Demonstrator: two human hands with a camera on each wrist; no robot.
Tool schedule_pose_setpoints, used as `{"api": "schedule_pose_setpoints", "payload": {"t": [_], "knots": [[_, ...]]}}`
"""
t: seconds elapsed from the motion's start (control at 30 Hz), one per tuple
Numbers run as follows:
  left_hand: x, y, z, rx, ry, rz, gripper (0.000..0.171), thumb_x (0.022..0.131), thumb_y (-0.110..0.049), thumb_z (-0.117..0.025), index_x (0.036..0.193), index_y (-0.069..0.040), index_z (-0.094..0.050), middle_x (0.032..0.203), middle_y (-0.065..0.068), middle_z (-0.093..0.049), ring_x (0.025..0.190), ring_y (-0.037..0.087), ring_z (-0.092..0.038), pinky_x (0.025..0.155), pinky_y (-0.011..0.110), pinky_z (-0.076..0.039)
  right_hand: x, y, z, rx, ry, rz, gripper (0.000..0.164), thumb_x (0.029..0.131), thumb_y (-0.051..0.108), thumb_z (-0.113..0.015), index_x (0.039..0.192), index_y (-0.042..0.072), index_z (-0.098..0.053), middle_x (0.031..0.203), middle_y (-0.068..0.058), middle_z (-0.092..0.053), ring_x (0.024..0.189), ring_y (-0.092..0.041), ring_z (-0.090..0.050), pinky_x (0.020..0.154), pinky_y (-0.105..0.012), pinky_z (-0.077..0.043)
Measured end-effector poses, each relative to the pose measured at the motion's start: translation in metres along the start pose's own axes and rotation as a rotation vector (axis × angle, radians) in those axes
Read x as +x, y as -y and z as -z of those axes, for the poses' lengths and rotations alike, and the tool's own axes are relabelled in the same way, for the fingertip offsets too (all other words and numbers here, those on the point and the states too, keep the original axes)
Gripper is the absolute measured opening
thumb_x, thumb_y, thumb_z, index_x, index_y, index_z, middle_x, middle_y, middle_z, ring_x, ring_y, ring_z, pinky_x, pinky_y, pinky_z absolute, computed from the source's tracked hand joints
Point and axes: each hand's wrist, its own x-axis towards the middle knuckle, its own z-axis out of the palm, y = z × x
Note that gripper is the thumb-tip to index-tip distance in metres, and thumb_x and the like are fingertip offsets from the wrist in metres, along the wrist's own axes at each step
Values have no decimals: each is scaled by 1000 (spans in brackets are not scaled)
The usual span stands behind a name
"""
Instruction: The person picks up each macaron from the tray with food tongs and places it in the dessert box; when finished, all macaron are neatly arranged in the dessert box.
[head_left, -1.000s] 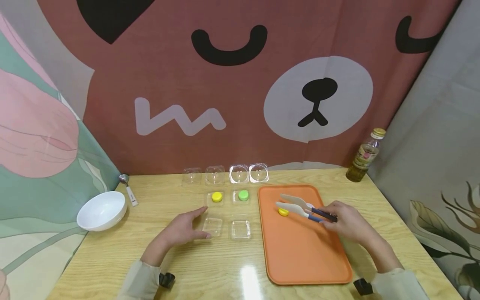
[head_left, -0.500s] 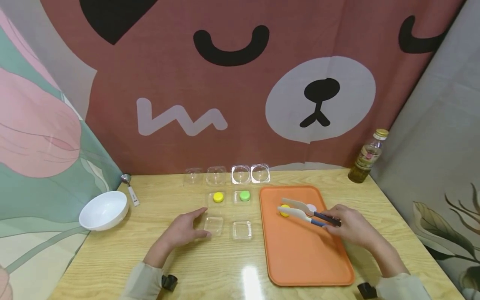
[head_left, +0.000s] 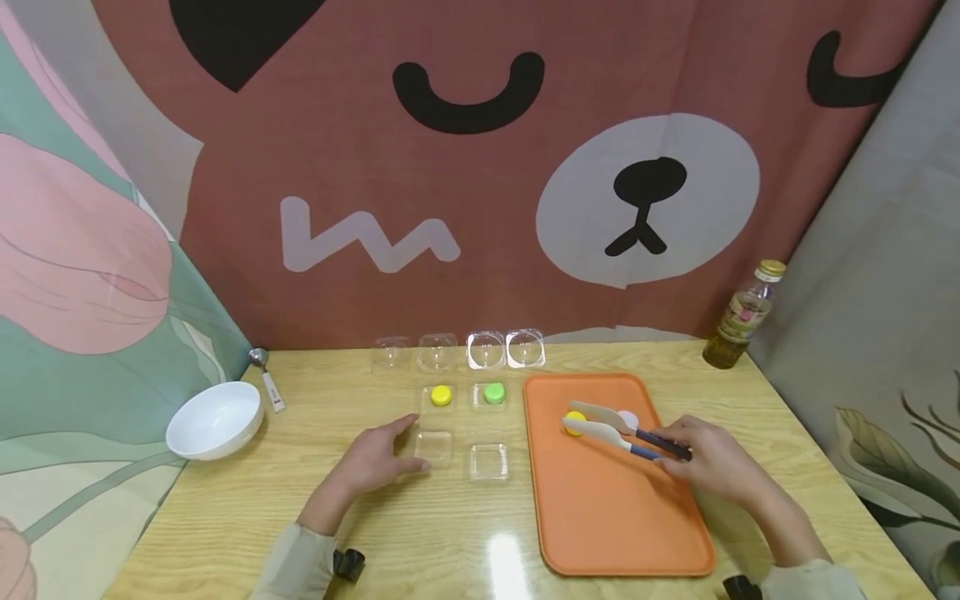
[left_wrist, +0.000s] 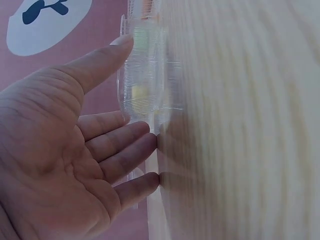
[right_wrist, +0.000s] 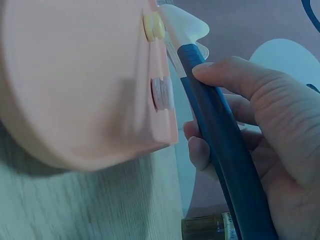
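My right hand [head_left: 712, 458] grips a pair of tongs [right_wrist: 215, 115] with dark blue handles and pale flat blades. In the head view the slightly spread blades overlap a yellow macaron [head_left: 574, 419] on the orange tray [head_left: 615, 525]. The right wrist view shows that macaron [right_wrist: 154, 26] resting on the tray below the blades. A pale lilac macaron [head_left: 628, 418] lies beside it. My left hand [head_left: 366, 460] is held with fingers spread at a clear plastic box [head_left: 435, 447], thumb and forefinger apart at its left side. Nothing is pinched in that hand.
Behind that box, two clear boxes hold a yellow macaron [head_left: 441, 395] and a green macaron [head_left: 494, 392]. Another clear box [head_left: 489, 462] sits nearer the tray. Several clear lids [head_left: 486, 350] line the back edge. A white bowl [head_left: 215, 421], measuring spoon [head_left: 267, 379] and oil bottle [head_left: 742, 317] stand outward.
The tongs have come down and nearer, so their blades now straddle the yellow macaron in the head view. The left hand keeps its place. The whole view has shifted slightly.
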Motion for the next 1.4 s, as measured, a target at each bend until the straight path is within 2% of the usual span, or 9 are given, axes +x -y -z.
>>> {"api": "schedule_pose_setpoints", "payload": {"t": [0.27,0.63,1.0,1.17,1.4], "knots": [[1,-2,2,26,12,21,86,81,-43,-84,153,-13,-47,148,17,-56,138,37,-52,114,52,-44,-1,1,0,3,16,-7,34,83,27,-83,115,16,-77,95,9,-64,81,-3,-56,66,-24,-46],[3,-4,3,33,15,28,84,82,-40,-84,153,-13,-47,144,16,-60,136,36,-54,112,52,-45,1,-2,-5,0,8,-8,34,83,27,-84,114,16,-78,96,7,-66,84,-7,-60,68,-26,-50],[4,-4,1,32,14,23,84,81,-40,-84,152,-12,-48,144,16,-61,135,35,-55,112,52,-46,-1,-1,-6,-7,-1,-29,35,83,28,-84,115,15,-78,98,6,-66,83,-6,-58,67,-25,-49],[4,-4,1,36,13,24,84,81,-41,-84,152,-13,-48,143,15,-61,134,35,-56,111,52,-46,0,-1,-5,0,-29,-12,35,83,25,-83,116,13,-77,97,6,-65,80,-4,-55,64,-23,-46],[2,-5,2,43,2,25,83,81,-42,-84,150,-13,-50,140,17,-63,133,36,-57,109,53,-47,6,3,-2,-3,-96,62,32,82,21,-84,113,13,-78,96,6,-65,77,-3,-52,63,-23,-43]]}}
